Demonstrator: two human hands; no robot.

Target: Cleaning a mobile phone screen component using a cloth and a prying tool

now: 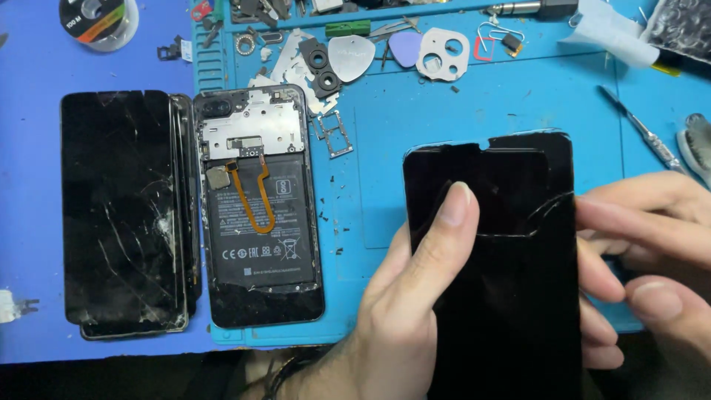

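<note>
A phone repair workbench: blue work mat (459, 133), opened phone (259, 207), scattered small parts (326, 59).

Both hands are bare, with no gloves and no rings on the fingers that show. The left hand (404, 296) has a short, neatly trimmed thumbnail. At its wrist, low near the bottom edge of the view, sits a dark band, perhaps a bracelet or cord; it is too dim to tell which. The right hand (652, 252) shows short, plain nails too. No sleeve reaches either wrist.
</note>
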